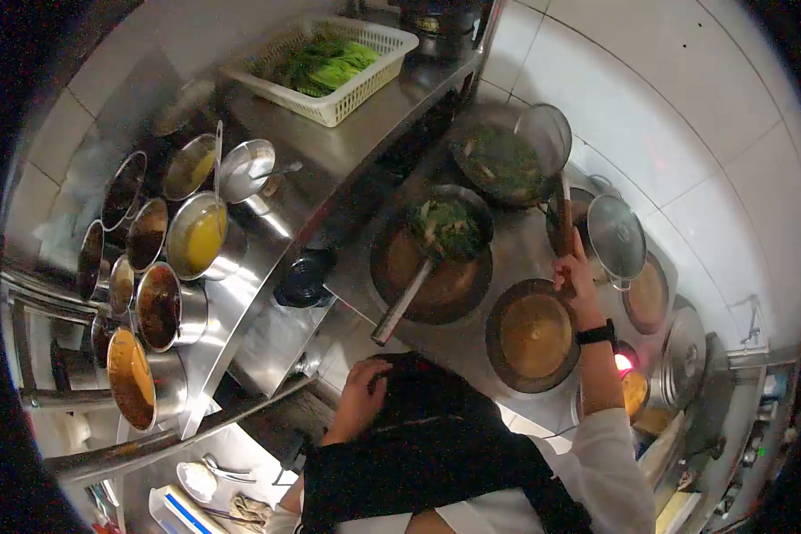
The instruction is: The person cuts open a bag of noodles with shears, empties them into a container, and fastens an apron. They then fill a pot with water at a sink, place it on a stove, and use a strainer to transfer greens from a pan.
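Note:
My right hand point(578, 278) is closed around the wooden handle of a round strainer point(544, 133), its index finger stretched along the handle. The strainer's head is tilted at the edge of the far wok point(498, 200), where cooked leafy greens point(498, 153) lie. My left hand point(359, 398) rests by my black apron point(418, 400) with fingers curled and nothing visible in them. Ahead of it, a long-handled pan point(405, 301) holding dark greens point(447, 227) sits over a wide brown wok point(427, 289).
Several metal pots of sauces, one with yellow liquid point(198, 240), crowd the left steel counter point(245, 276). A white basket point(351, 98) of raw greens stands behind. On the right are another wok point(536, 336), a pot lid point(617, 237) and a glowing red light point(624, 362).

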`<act>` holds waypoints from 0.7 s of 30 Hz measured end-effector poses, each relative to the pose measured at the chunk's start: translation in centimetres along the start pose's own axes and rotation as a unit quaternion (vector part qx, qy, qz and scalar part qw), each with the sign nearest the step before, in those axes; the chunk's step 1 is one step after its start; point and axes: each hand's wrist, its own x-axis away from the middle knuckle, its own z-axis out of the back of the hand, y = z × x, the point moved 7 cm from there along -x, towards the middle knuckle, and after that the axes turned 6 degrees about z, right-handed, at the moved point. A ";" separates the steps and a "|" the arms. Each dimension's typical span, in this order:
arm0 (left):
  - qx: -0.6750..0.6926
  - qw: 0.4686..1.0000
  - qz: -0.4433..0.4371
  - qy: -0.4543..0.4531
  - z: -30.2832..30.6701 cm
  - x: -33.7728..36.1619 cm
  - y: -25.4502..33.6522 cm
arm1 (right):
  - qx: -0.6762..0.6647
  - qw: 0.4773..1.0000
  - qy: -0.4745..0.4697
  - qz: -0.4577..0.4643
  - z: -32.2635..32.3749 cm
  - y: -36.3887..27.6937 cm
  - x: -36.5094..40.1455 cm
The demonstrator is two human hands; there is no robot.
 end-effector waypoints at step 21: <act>-0.016 1.000 0.014 -0.012 -0.2 0.5 0.9 | -0.550 0.783 -0.108 -0.269 -4.4 1.1 2.5</act>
